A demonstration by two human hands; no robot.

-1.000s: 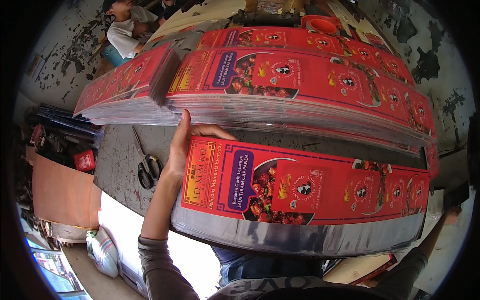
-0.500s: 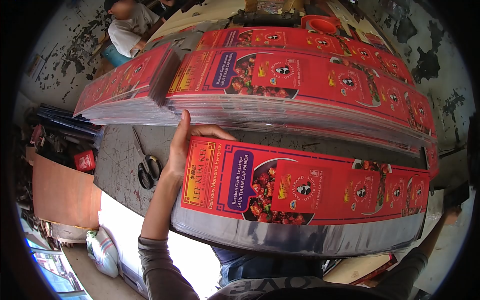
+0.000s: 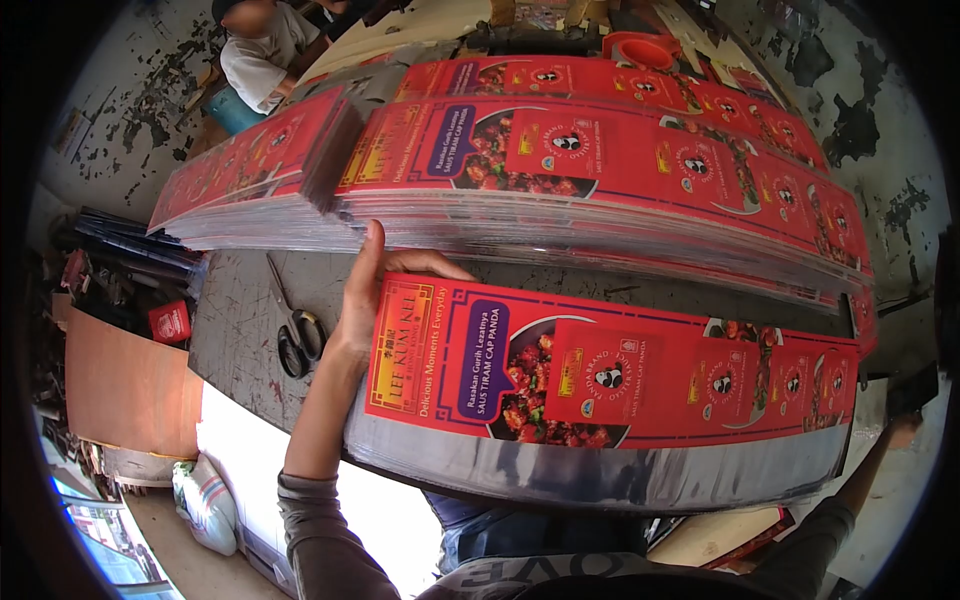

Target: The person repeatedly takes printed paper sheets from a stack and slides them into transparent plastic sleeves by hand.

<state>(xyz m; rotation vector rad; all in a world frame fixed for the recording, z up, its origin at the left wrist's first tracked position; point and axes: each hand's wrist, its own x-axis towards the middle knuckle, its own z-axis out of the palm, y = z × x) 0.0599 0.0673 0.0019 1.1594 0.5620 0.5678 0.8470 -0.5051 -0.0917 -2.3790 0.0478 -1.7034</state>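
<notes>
My left hand (image 3: 362, 300) lies against the far left corner of the near stack of red printed sheets (image 3: 520, 375). Its thumb points up, apart from the fingers, which run along the stack's far edge, partly hidden. The stack has a clear plastic front margin. At the far right, my right hand (image 3: 904, 430) is closed at a dark flat thing (image 3: 912, 390) that I cannot make out, away from the stack. Scissors (image 3: 298, 335) with black handles lie on the grey table (image 3: 235, 335), left of my left hand.
Behind the near stack stand taller piles of red sheets (image 3: 600, 210), with another pile (image 3: 250, 165) at the left. A person (image 3: 265, 55) is at the upper left. A red container (image 3: 645, 52) sits at the back. Brown board (image 3: 130, 380) and a white sack (image 3: 207, 505) are at the left.
The view has shifted very slightly. The person at the upper left has leaned a little. My two hands hold almost the same places.
</notes>
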